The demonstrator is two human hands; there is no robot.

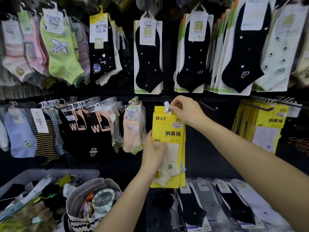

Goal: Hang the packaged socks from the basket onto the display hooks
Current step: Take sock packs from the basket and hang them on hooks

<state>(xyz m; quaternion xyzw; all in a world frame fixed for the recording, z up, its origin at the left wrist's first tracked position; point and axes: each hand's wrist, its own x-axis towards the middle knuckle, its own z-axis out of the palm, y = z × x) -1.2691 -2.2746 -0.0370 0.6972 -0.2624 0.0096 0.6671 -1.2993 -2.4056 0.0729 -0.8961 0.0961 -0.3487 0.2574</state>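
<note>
Head view: yellow sock pack (168, 131) at centre, left edge gripped by left hand (153, 151), hanger tab (166, 105) at 12 o'clock pinched by right hand (185, 109); bare backboard (209, 139) at 3 o'clock, peach socks (132, 133) at 9.

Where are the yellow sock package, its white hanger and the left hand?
yellow sock package (168, 131): head view, yellow card.
white hanger (166, 105): head view, top loop.
left hand (152, 154): head view, back of hand.

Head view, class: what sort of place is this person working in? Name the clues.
Most likely a shop's sock aisle. Carded black socks hang on wall hooks, the yellow sock pack being hung carries a price sticker, and a stock bin sits below.
</note>
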